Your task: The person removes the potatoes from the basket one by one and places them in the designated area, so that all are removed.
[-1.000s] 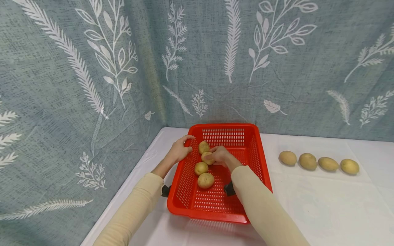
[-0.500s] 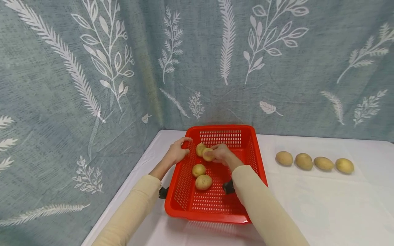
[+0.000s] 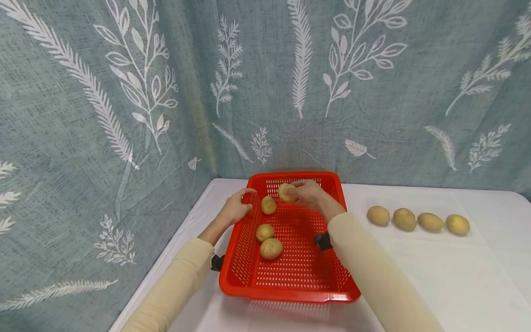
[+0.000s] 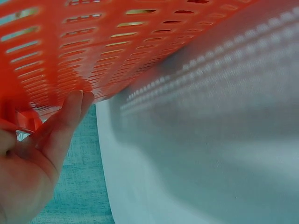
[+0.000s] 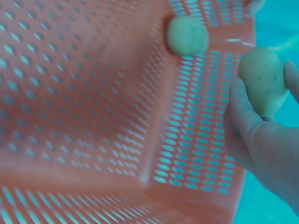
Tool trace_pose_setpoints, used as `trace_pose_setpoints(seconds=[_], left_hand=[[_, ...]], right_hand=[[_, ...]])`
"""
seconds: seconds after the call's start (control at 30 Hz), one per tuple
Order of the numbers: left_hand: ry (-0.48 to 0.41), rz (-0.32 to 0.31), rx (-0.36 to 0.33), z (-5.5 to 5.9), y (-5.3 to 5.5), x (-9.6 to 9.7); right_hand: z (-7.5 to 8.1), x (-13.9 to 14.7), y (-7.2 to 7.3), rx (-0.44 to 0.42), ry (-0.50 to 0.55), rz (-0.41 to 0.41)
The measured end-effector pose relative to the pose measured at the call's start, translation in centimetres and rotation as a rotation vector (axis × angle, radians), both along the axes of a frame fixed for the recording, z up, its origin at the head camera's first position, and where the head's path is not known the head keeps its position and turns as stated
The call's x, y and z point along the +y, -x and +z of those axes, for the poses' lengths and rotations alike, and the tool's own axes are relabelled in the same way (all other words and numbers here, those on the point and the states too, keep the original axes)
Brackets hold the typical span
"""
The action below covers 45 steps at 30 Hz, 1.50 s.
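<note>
My right hand (image 3: 309, 193) pinches a round yellow potato (image 3: 287, 192) between thumb and fingers, raised near the far wall of a red plastic basket (image 3: 307, 272). In the right wrist view, thumb and fingers press opposite sides of this potato (image 5: 262, 79). Three other potatoes lie along the basket's left side: one at the back (image 3: 268, 205), a second (image 3: 264, 233) and a third (image 3: 271, 249) close together nearer the front. My left hand (image 3: 234, 207) grips the basket's left rim. The left wrist view has its fingers (image 4: 70, 112) extended along the outer wall.
A row of several potatoes (image 3: 404, 219) lies on the white tablecloth (image 3: 415, 276) to the basket's right. A blue-green curtain (image 3: 265, 92) with white leaf prints hangs close behind the basket and along the left side.
My right hand has lifted a potato from the left-hand line and moved it up and slightly right toward the far wall. The left hand stays on the rim.
</note>
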<state>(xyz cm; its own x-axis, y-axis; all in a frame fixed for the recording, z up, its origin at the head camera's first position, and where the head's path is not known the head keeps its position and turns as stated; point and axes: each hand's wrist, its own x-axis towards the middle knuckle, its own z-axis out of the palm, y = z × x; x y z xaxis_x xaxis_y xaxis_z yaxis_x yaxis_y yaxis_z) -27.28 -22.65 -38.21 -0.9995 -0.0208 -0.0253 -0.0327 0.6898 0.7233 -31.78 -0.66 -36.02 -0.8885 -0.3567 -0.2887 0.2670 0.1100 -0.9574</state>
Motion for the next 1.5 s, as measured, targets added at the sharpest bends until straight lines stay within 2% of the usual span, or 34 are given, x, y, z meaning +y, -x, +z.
trace_pose_setpoints(seconds=[0.33,0.63,0.97,1.23,1.5], left_hand=[[-0.005,0.006,-0.006,-0.1,0.0,0.0],[0.020,0.005,-0.005,-0.1,0.0,0.2],[0.008,0.012,-0.014,-0.3,-0.1,0.1],[0.015,0.006,-0.013,0.0,-0.1,0.2],[0.022,0.004,-0.005,0.1,-0.2,0.1]], right_hand=[[3.8,3.5,0.6,0.025,0.035,0.053],[5.2,7.3,1.2,0.017,0.095,0.043],[5.0,11.8,1.0,0.065,0.055,0.073],[3.9,14.8,1.0,0.010,0.028,0.022],[2.4,17.0,0.3,-0.059,0.061,-0.017]])
